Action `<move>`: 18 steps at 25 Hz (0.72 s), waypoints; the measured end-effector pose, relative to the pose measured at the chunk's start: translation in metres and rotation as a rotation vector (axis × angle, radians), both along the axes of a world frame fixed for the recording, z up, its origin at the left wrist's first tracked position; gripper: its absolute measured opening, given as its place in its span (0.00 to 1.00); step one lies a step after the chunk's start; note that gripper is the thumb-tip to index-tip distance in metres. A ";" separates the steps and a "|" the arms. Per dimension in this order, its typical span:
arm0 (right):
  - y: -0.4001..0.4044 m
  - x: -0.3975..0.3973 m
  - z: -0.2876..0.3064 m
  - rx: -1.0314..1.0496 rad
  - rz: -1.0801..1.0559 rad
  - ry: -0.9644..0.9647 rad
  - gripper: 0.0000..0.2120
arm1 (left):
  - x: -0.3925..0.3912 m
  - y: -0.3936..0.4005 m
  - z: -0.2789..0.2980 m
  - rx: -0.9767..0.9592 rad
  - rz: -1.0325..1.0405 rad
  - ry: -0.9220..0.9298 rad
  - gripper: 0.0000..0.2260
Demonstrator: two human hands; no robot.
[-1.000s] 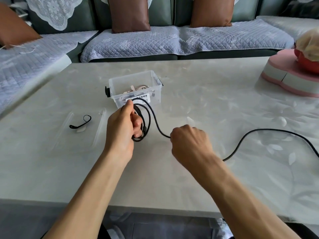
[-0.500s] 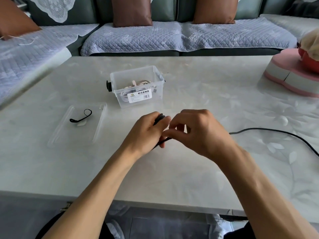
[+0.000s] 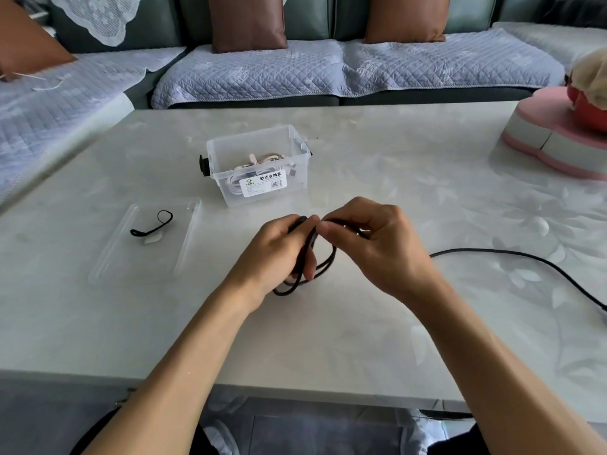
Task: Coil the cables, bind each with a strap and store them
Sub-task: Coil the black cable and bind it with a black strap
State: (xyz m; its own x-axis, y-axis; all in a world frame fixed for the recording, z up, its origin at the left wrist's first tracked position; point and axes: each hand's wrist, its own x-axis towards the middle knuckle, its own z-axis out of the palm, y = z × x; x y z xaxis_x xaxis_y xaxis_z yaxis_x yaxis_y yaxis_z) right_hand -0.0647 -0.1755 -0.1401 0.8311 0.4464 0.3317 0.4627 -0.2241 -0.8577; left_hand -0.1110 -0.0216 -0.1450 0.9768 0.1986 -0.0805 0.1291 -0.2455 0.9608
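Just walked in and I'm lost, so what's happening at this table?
A person is coiling a long black cable. The left hand grips the loops while the right hand pinches on the next turn; the rest trails off to the right. A black strap lies on a clear plastic lid. The clear plastic storage box holds pale cables.

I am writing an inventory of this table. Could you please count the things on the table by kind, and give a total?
Black cable, partly coiled in the left hand and right hand: 1
Black strap: 1
Clear storage box with light cables inside: 1
Clear lid under the strap: 1
Pink and white stand: 1
Total: 5
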 end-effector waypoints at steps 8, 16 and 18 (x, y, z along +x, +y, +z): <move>0.008 -0.004 -0.013 -0.089 -0.444 -0.314 0.08 | 0.008 -0.001 -0.002 -0.501 0.376 -0.048 0.16; -0.001 -0.003 0.000 -0.453 -0.013 0.131 0.22 | 0.007 0.013 0.001 -0.374 0.413 -0.228 0.19; 0.000 -0.004 0.000 -0.495 -0.038 0.101 0.28 | 0.006 0.013 0.002 -0.240 0.395 -0.274 0.17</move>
State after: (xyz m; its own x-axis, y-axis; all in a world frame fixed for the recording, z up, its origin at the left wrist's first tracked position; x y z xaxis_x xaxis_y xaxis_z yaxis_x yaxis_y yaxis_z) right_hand -0.0691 -0.1752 -0.1400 0.8669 0.4984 0.0054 0.3667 -0.6304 -0.6842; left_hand -0.1052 -0.0085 -0.1432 0.8231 0.5624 0.0786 -0.0961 0.0015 0.9954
